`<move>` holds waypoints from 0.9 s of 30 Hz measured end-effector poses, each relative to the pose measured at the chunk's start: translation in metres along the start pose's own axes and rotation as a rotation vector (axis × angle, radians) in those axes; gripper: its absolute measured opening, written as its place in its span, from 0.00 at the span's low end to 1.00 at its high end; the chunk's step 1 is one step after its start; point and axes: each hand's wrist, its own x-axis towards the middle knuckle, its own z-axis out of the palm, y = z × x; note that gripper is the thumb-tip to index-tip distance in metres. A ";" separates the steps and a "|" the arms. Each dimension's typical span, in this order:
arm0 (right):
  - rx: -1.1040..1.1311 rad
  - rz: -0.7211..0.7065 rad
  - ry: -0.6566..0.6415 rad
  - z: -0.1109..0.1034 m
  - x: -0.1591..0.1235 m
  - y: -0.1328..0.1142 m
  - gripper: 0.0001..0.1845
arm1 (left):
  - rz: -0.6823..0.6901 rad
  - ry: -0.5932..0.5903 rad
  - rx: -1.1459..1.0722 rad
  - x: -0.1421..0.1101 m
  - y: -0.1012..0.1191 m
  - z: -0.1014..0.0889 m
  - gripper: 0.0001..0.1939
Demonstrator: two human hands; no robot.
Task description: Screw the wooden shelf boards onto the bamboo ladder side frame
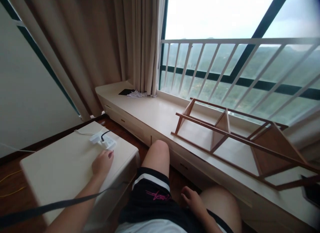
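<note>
My left hand (102, 162) rests on the white cabinet top (67, 163), its fingers curled in and nothing visible in them. Just beyond its fingertips lies a white power strip (108, 142) with a black plug and cable (103, 135) in it; whether the fingers touch the strip I cannot tell. My right hand (192, 199) is low between my thighs, near the dark shorts (150, 196). Its fingers are loosely bent and a little apart, with nothing seen in them.
On the long window ledge (140, 109) a brown wooden shelf frame (225, 133) lies on its side. A black flat item (126, 92) and crumpled white material (137, 94) are at its far end. A dark object (310, 191) sits at right. A blurred dark strap (62, 203) crosses my left forearm.
</note>
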 end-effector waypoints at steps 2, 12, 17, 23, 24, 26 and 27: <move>-0.028 0.025 -0.005 0.001 0.000 0.000 0.08 | 0.020 -0.023 -0.027 0.001 0.000 -0.002 0.19; -0.042 0.133 0.016 0.014 -0.013 -0.009 0.08 | -0.026 -0.128 -0.105 0.009 -0.005 0.000 0.23; 0.007 0.151 -0.002 0.022 -0.024 -0.017 0.09 | 0.038 -0.092 -0.122 0.009 -0.008 0.008 0.22; 0.031 0.182 -0.034 0.006 -0.036 -0.042 0.10 | 0.055 -0.140 -0.106 0.011 -0.007 0.008 0.21; 0.019 0.183 -0.046 0.002 -0.037 -0.047 0.10 | 0.048 -0.146 -0.108 0.012 -0.007 0.007 0.21; -0.012 0.164 -0.080 -0.009 -0.036 -0.054 0.10 | 0.001 -0.122 -0.129 0.013 -0.004 0.006 0.18; -0.029 0.153 -0.097 -0.015 -0.033 -0.057 0.10 | -0.033 -0.098 -0.143 0.013 -0.003 0.005 0.16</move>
